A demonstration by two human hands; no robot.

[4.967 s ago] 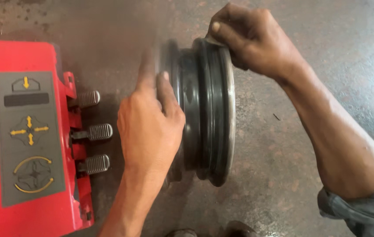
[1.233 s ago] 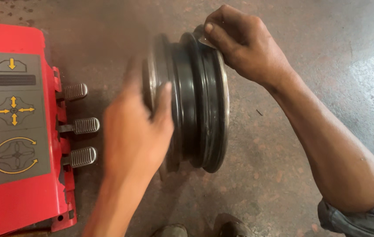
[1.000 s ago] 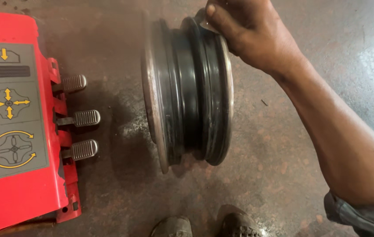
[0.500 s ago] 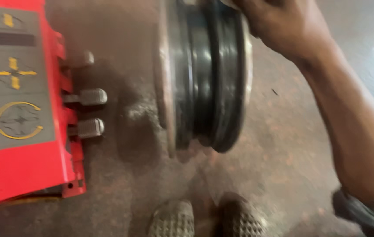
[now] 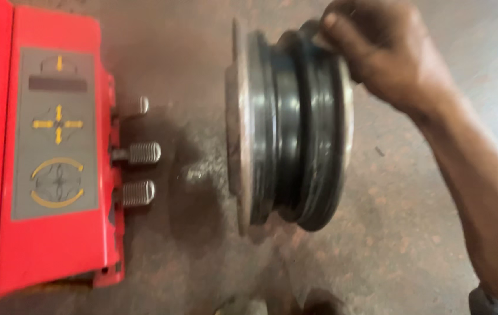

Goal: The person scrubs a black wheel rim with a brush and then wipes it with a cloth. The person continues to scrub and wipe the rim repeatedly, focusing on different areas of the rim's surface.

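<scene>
Standing to my left is a big red machine cabinet [image 5: 44, 151] with three ribbed metal pedals [image 5: 141, 153]; near them, the dark steel wheel rim [image 5: 287, 131] stands upright on the concrete floor [image 5: 389, 233], my right hand [image 5: 386, 55] gripping its top edge.

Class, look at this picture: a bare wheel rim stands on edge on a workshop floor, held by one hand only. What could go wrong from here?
1. Only the right hand grips the wheel rim at its top edge; it could tip or roll.
2. The person's shoes are just below it, so a falling rim might hit them.
3. The machine's pedals stand close beside it.
</scene>
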